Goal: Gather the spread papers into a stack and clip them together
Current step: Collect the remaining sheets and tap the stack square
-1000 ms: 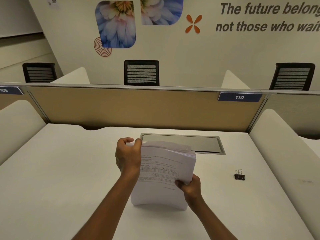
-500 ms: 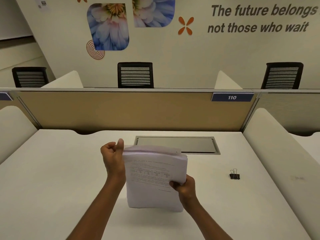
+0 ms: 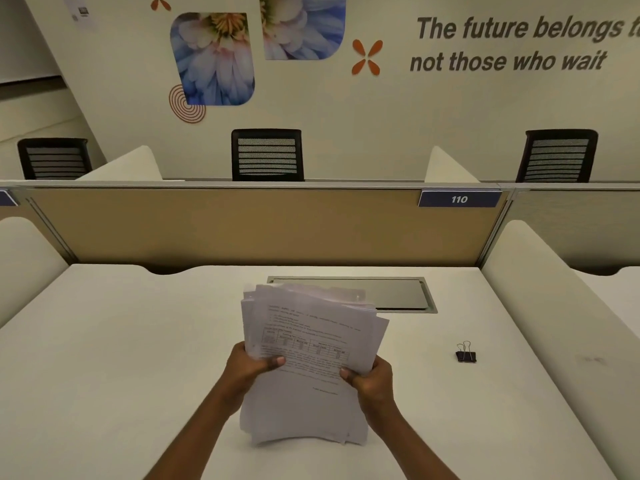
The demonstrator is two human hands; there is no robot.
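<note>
I hold a thick stack of white printed papers (image 3: pixel 311 327) upright over the white desk (image 3: pixel 104 358), its bottom edge on or just above the surface. The sheets are fanned and uneven at the top and bottom. My left hand (image 3: pixel 251 365) grips the stack's left edge at mid height, thumb on the front page. My right hand (image 3: pixel 372 377) grips the right edge, also with the thumb in front. A small black binder clip (image 3: pixel 465 355) lies on the desk to the right, well apart from both hands.
A grey metal cable hatch (image 3: pixel 398 296) is set into the desk just behind the papers. A tan partition (image 3: pixel 225 226) closes the far edge, with white side dividers (image 3: pixel 554 289) left and right. Black chairs stand beyond it.
My left hand slid from the stack's top left corner down to its left edge at mid height. The sheets have become more fanned and uneven. The clip has not moved.
</note>
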